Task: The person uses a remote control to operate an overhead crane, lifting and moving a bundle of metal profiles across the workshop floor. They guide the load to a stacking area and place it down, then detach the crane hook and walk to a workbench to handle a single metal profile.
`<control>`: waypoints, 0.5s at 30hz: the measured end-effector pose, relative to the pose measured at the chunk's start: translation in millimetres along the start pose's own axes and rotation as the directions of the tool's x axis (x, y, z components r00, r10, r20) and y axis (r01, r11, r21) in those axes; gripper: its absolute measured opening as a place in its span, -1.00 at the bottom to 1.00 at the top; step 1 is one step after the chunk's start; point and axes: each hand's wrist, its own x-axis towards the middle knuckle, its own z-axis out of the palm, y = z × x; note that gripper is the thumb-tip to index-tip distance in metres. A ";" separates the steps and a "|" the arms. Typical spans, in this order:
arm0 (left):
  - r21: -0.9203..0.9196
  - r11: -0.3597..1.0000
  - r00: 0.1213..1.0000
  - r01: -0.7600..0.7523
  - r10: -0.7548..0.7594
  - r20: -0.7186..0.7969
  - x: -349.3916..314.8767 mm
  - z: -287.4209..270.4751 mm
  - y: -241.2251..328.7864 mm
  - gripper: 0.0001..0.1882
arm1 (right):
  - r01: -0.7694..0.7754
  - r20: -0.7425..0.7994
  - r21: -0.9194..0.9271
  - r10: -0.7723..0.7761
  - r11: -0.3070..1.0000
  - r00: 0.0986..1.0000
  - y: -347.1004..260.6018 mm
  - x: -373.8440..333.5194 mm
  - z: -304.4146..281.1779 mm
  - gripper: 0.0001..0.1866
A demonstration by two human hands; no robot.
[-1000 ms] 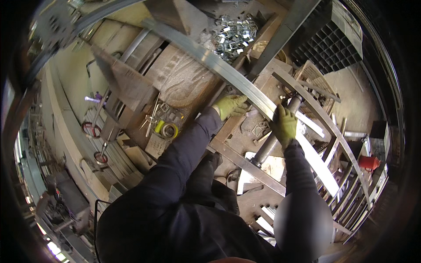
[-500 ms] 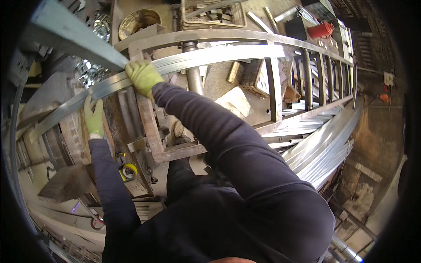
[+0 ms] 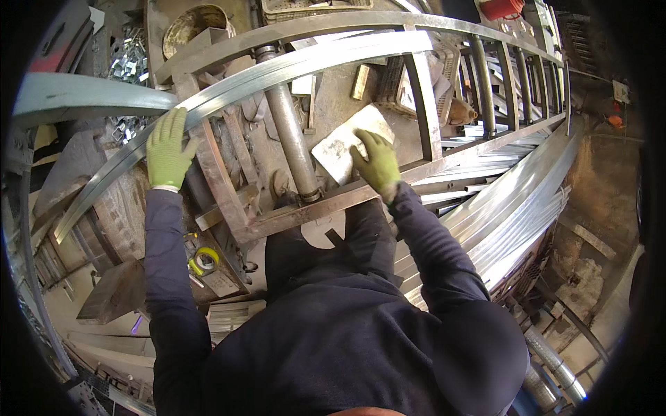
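Observation:
A long, shiny galvanised metal profile (image 3: 326, 57) lies across the roller stand, its left end reaching down to the lower left. My left hand (image 3: 170, 149), in a yellow-green glove, rests on the profile with its fingers stretched out. My right hand (image 3: 377, 163), gloved alike, is apart from the profile, over the near rail of the brown steel roller stand (image 3: 326, 211). Its fingers are spread, and nothing shows in them. Beyond it lies a pale, stained flat sheet (image 3: 343, 149). A bluish metal beam (image 3: 90, 97) comes in from the left and ends beside my left fingertips.
Many long metal profiles (image 3: 499, 215) are stacked at the right. A tub (image 3: 198, 31), a crate (image 3: 312, 7) and a red container (image 3: 501, 8) stand at the far side. Metal offcuts (image 3: 132, 62) lie at far left, and a yellow tape roll (image 3: 205, 260) sits near my left forearm.
My right hand has let go of the profile and moved right, over the stand's near rail. My left hand has shifted right and away from me along the profile. The view has shifted too.

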 end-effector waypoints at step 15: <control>0.050 0.906 0.900 0.420 -0.410 -0.148 -69.6 57.2 123.3 -0.22 | -0.269 0.377 0.205 0.178 0.941 0.909 165.5 139.9 181.8 0.05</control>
